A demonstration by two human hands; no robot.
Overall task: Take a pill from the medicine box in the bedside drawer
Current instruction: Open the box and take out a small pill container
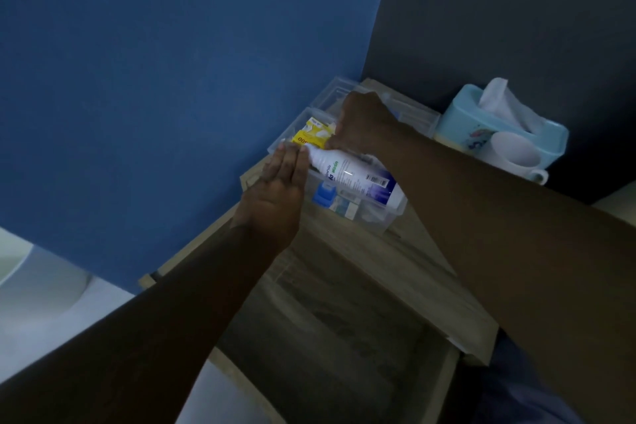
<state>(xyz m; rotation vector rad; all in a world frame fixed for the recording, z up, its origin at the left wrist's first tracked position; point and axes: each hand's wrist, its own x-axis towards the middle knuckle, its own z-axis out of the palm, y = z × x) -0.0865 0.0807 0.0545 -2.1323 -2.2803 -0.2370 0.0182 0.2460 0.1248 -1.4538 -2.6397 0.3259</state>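
Observation:
A clear plastic medicine box (395, 213) stands open on the wooden bedside table (395, 262), its lid (332, 91) tipped back. Inside lie a yellow pill carton (309, 136), a white bottle (354, 177) on its side and a blue-capped item (323, 194). My right hand (364, 124) reaches into the box from the right, fingertips closed on the right end of the yellow carton. My left hand (278, 193) lies flat against the box's left wall, fingers straight, holding nothing.
The drawer (327, 320) below the tabletop is pulled out toward me and looks dark inside. A light blue tissue box (481, 124) and a white mug (516, 157) stand at the table's right. A blue wall (172, 79) runs close along the left.

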